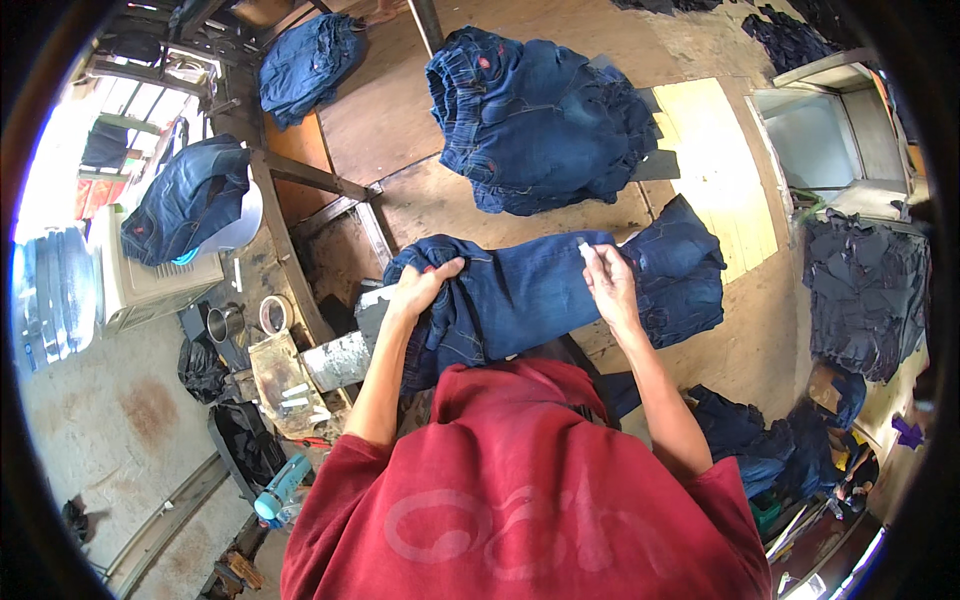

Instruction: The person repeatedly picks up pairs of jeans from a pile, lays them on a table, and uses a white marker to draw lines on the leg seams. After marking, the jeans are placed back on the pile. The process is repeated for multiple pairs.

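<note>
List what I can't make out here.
In the head view:
White piece in the right hand: too small and partly gripped to identify.
Palm of the left hand: hidden by its back.
Pale board, right part: hidden under the jeans.
Dark cloth up top: cut off by the edge.

Wears a deep red shirt (530, 455), creased near its upper part. Bears across it one large, pale marking (592, 545), made of rounded, letter-like strokes, rather faded. Has short, loose sleeves (335, 480) in the same plain red. Shows bare forearms (650, 370) below them, with left hand (425, 287) and right hand (608, 277) also bare.
</note>
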Demonstrator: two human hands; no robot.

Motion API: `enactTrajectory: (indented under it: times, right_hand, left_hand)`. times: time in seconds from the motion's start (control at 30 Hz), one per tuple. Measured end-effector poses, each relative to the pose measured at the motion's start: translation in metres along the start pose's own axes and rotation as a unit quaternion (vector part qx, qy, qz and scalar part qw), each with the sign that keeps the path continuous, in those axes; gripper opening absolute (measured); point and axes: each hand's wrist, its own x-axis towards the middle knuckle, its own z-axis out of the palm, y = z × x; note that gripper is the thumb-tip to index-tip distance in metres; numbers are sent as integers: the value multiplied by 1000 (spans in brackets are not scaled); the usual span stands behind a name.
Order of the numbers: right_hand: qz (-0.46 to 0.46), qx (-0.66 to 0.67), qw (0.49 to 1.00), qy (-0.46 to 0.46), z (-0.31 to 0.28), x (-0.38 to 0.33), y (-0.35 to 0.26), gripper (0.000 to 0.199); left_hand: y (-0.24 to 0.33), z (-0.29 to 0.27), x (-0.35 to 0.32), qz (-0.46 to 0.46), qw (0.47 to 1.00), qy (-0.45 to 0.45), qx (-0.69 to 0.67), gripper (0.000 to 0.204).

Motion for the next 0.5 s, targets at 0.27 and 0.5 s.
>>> enactTrajectory:
  times: [0.27,0.5]
  right_hand:
    - [100,323,937,-88,-29,-4,72,23]
    - [109,382,908,-132,-36,-2,69,21]
  left_hand:
    - [-96,62,-128,-194,918,48,-342,57]
    - [-73,131,-96,-38,977,-67,-198,57]
